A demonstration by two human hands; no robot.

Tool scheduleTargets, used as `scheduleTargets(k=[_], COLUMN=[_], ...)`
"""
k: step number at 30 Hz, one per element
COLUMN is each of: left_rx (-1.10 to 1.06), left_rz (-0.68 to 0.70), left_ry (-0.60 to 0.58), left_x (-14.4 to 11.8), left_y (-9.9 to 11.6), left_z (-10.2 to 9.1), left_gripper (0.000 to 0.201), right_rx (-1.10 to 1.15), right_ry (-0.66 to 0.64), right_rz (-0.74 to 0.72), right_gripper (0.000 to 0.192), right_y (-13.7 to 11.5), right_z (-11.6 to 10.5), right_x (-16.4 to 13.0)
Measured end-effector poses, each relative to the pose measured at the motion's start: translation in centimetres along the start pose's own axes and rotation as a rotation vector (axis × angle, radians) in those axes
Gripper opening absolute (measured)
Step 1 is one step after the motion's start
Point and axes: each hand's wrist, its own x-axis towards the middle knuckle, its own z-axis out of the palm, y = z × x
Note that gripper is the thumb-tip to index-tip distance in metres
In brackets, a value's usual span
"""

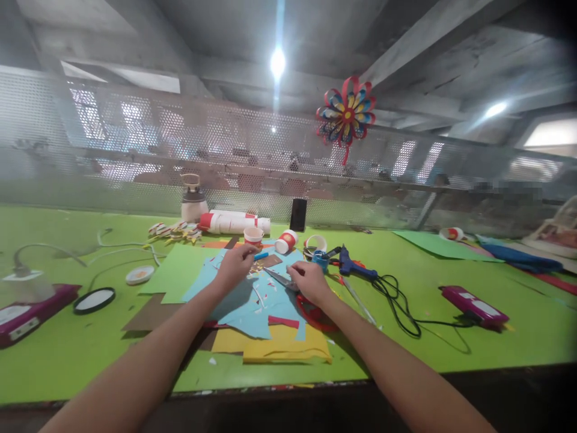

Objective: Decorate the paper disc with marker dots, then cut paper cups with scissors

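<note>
My left hand (237,264) hangs over the blue paper (243,313) just in front of an upright paper cup (253,238). Its fingertips are closed together; what they hold, if anything, is too small to make out. Closed too, my right hand (311,281) is over a pair of scissors (282,279), whose blades point left and whose red handles are below my wrist. Whether that hand touches the blades I cannot tell. Between the hands are a blue stick (261,256), a brown paper piece (271,261) and small scraps.
A blue glue gun (354,264) with a black cord lies to the right, beside a blue tape roll (320,260). Another cup (286,242) lies tipped over. Behind stand a phone (298,214) and stacked cups (237,222). Power strips (473,307) sit at both sides.
</note>
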Motion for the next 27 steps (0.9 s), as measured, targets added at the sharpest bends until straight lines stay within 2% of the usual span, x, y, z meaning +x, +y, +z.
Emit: scheduleTargets(k=[7, 11, 15, 22, 27], left_rx=[0.003, 0.005, 0.033, 0.071, 0.055], left_rz=[-0.109, -0.148, -0.195, -0.251, -0.294], left_ry=[0.234, 0.287, 0.247, 0.094, 0.029], left_x=[0.2, 0.5, 0.7, 0.9, 1.6], left_y=[-0.4, -0.8, -1.1, -1.1, -1.6], left_z=[-1.0, -1.1, -1.0, -0.8, -1.1], left_gripper=[0.031, 0.034, 0.034, 0.033, 0.034], right_rx=[0.092, 0.151, 0.186, 0.148, 0.072], right_ry=[0.033, 0.032, -0.003, -0.064, -0.062], right_rz=[0.089, 0.183, 0.255, 0.285, 0.268], right_gripper=[0.032, 0.032, 0.033, 0.034, 0.034], right_y=[0.3, 0.8, 1.0, 0.7, -0.1], right_z=[-0.2, -0.6, -1.1, -0.6, -2.4], right_x=[0.4, 0.7, 0.9, 0.6, 1.1])
